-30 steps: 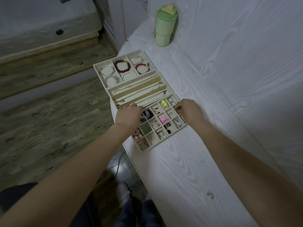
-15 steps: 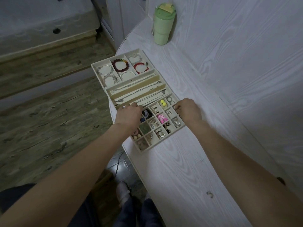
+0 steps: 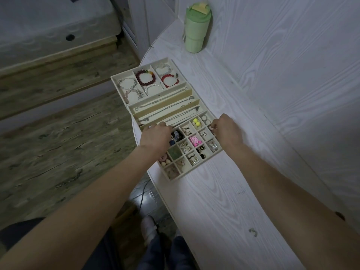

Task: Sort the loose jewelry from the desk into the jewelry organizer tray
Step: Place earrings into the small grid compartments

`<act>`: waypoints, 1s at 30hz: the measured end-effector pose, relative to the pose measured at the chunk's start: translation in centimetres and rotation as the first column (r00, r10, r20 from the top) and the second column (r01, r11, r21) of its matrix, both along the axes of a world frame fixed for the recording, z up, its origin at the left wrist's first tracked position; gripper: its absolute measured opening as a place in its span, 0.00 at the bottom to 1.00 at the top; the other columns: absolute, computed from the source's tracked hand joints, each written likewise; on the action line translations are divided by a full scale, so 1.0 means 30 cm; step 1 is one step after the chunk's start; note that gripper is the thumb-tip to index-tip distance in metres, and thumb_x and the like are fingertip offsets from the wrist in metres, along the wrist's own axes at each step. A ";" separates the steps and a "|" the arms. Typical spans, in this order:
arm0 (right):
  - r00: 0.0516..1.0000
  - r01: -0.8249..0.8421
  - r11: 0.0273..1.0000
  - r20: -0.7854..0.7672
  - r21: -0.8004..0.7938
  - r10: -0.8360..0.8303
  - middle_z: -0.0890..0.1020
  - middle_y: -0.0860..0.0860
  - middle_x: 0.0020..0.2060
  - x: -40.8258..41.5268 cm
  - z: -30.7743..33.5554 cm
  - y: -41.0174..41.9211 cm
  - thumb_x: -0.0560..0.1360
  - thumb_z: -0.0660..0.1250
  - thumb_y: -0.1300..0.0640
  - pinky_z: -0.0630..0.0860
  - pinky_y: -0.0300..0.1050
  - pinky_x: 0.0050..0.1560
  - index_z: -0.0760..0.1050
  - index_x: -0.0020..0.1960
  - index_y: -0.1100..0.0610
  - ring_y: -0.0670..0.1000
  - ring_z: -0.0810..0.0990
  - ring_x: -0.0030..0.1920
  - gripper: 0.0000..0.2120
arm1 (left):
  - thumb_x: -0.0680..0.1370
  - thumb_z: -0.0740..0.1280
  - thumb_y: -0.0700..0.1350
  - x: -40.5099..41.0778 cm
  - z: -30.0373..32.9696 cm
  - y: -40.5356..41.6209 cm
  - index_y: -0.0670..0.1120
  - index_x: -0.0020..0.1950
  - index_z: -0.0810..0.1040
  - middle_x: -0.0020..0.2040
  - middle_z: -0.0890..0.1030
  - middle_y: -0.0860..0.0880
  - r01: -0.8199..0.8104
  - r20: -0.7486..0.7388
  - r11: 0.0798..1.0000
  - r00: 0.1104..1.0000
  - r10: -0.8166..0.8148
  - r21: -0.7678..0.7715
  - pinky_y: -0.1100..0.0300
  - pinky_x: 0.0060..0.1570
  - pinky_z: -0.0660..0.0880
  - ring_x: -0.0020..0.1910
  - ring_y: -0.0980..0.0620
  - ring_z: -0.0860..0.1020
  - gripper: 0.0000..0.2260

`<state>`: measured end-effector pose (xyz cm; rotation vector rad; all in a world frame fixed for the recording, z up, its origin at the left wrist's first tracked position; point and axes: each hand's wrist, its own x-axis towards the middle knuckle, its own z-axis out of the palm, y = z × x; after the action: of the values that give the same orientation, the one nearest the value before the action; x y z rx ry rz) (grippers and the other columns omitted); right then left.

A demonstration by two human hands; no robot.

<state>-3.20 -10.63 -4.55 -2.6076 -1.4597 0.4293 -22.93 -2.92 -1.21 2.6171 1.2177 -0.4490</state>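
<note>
cream felt tray [image 3: 194, 173] lies on the pale wood-grain desk [image 3: 224, 211], its left edge near the desk's rim; bracelets fill the far section, chains the middle, earrings the near grid. my left hand [image 3: 155, 136] curls its fingers on the left side of the grid section; my right hand [image 3: 227, 131] does so on its right side. i cannot tell whether either pinches the wall or a piece. one small hook-shaped item [image 3: 252, 232] lies loose on the desk, near me. i judge the step as squaring the grid section: move both sides evenly, level, so nothing spills over the dividers.
</note>
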 end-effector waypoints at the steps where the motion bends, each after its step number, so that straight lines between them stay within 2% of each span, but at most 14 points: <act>1: 1.000 -0.001 1.000 0.003 -0.003 0.001 0.77 0.58 0.48 0.001 0.002 0.001 0.76 0.62 0.67 0.71 0.46 0.39 0.77 0.51 0.65 0.58 0.78 0.44 0.07 | 0.77 0.61 0.38 -0.001 0.001 0.000 0.46 0.69 0.69 0.63 0.72 0.44 0.003 -0.004 1.000 1.000 -0.003 -0.011 0.48 0.60 0.68 0.62 0.42 0.71 0.19; 5: 0.997 -0.029 0.999 0.071 -0.030 0.032 0.76 0.57 0.49 0.001 0.005 0.005 0.75 0.63 0.69 0.66 0.44 0.36 0.79 0.49 0.63 0.58 0.78 0.44 0.07 | 0.78 0.60 0.41 -0.012 0.005 0.006 0.49 0.74 0.63 0.69 0.68 0.45 0.040 -0.019 0.998 0.999 -0.041 -0.054 0.46 0.66 0.62 0.67 0.43 0.68 0.23; 8: 0.999 -0.020 1.000 0.031 -0.006 0.020 0.76 0.57 0.49 -0.003 0.004 -0.002 0.76 0.64 0.67 0.71 0.46 0.38 0.79 0.51 0.62 0.58 0.78 0.45 0.07 | 0.78 0.60 0.38 -0.025 0.003 0.005 0.50 0.76 0.58 0.73 0.64 0.47 0.064 -0.009 0.996 0.998 -0.065 -0.068 0.45 0.67 0.60 0.69 0.44 0.66 0.27; 10: 0.999 0.009 0.999 -0.047 0.051 -0.007 0.76 0.56 0.51 -0.014 0.017 -0.025 0.77 0.65 0.63 0.75 0.49 0.44 0.79 0.54 0.60 0.58 0.79 0.48 0.08 | 0.75 0.60 0.34 -0.032 0.001 -0.006 0.50 0.77 0.56 0.74 0.61 0.47 0.059 0.028 0.992 0.998 -0.057 -0.110 0.44 0.66 0.64 0.69 0.43 0.65 0.32; 13: 0.994 0.039 0.989 -0.109 0.146 -0.023 0.77 0.55 0.52 -0.046 0.056 -0.090 0.77 0.65 0.60 0.76 0.48 0.47 0.79 0.56 0.60 0.55 0.79 0.49 0.10 | 0.73 0.60 0.30 -0.036 0.013 -0.034 0.48 0.77 0.56 0.74 0.61 0.45 0.048 0.097 0.985 0.995 -0.032 -0.164 0.44 0.63 0.70 0.69 0.42 0.65 0.34; 15: 0.986 0.074 0.984 -0.156 0.161 -0.049 0.77 0.55 0.52 -0.072 0.089 -0.148 0.78 0.65 0.59 0.76 0.48 0.49 0.79 0.57 0.60 0.54 0.79 0.50 0.10 | 0.72 0.58 0.29 -0.029 0.030 -0.057 0.48 0.75 0.59 0.72 0.64 0.44 0.076 0.138 0.987 0.989 -0.056 -0.144 0.46 0.61 0.71 0.66 0.42 0.68 0.33; 18: 0.972 0.112 0.984 -0.219 0.137 -0.080 0.78 0.56 0.53 -0.111 0.118 -0.270 0.78 0.64 0.60 0.75 0.49 0.54 0.78 0.59 0.60 0.55 0.78 0.53 0.11 | 0.74 0.57 0.30 0.002 0.049 -0.122 0.48 0.74 0.63 0.68 0.69 0.44 0.199 0.206 0.976 0.962 -0.177 -0.093 0.48 0.55 0.74 0.63 0.42 0.72 0.30; 21: 0.939 0.221 0.970 -0.291 0.097 -0.185 0.78 0.56 0.57 -0.140 0.131 -0.410 0.79 0.62 0.61 0.72 0.47 0.60 0.77 0.61 0.58 0.54 0.77 0.59 0.12 | 0.76 0.57 0.32 0.056 0.051 -0.212 0.48 0.72 0.67 0.68 0.69 0.44 0.341 0.258 0.932 0.918 -0.301 -0.124 0.53 0.51 0.73 0.62 0.43 0.72 0.25; 24: 0.915 0.312 0.949 -0.284 0.042 -0.288 0.74 0.54 0.65 -0.166 0.134 -0.583 0.80 0.59 0.62 0.66 0.44 0.67 0.74 0.65 0.57 0.53 0.72 0.66 0.15 | 0.78 0.56 0.33 0.113 0.037 -0.335 0.45 0.71 0.69 0.68 0.69 0.44 0.474 0.271 0.861 0.867 -0.419 -0.185 0.51 0.59 0.72 0.65 0.43 0.70 0.22; 27: 0.891 0.363 0.931 -0.276 -0.041 -0.360 0.67 0.51 0.72 -0.192 0.107 -0.769 0.81 0.56 0.63 0.56 0.40 0.71 0.68 0.71 0.56 0.50 0.63 0.72 0.19 | 0.79 0.55 0.35 0.152 0.009 -0.480 0.45 0.71 0.68 0.70 0.67 0.45 0.584 0.273 0.779 0.807 -0.524 -0.228 0.53 0.64 0.67 0.68 0.45 0.67 0.21; 30: 0.862 0.385 0.917 -0.313 -0.107 -0.398 0.62 0.51 0.74 -0.223 0.069 -0.914 0.81 0.57 0.62 0.54 0.41 0.73 0.64 0.73 0.55 0.49 0.57 0.75 0.21 | 0.80 0.56 0.36 0.180 -0.035 -0.608 0.45 0.72 0.67 0.72 0.65 0.45 0.635 0.281 0.718 0.771 -0.571 -0.285 0.55 0.67 0.64 0.70 0.46 0.64 0.21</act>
<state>-9.89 -38.04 -2.48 -2.6053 -0.7968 0.7989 -17.52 -21.16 -2.26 2.5832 0.1456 -0.4805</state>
